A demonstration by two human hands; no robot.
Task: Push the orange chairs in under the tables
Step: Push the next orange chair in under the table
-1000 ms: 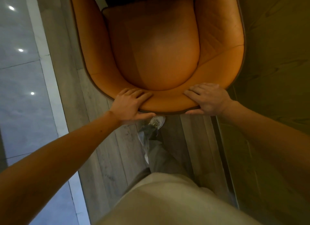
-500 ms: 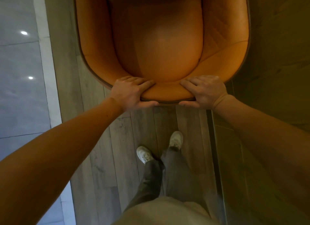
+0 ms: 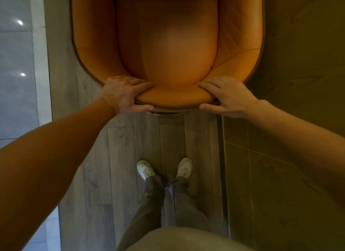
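Observation:
An orange leather tub chair [image 3: 173, 50] fills the upper middle of the head view, seen from above with its curved backrest rim nearest me. My left hand [image 3: 125, 94] grips the left part of that rim, fingers over the top and thumb underneath. My right hand [image 3: 226, 96] grips the right part of the rim the same way. The chair's front runs out of the top of the frame, and no table is visible.
My two feet in white shoes [image 3: 164, 169] stand on grey wood-look floor planks [image 3: 119, 157] behind the chair. Glossy pale tiles [image 3: 16, 82] lie to the left. A dark wooden panel [image 3: 298, 82] stands close along the chair's right side.
The chair has slid forward, away from me, with both hands still on its backrest rim. My feet have come together side by side behind it.

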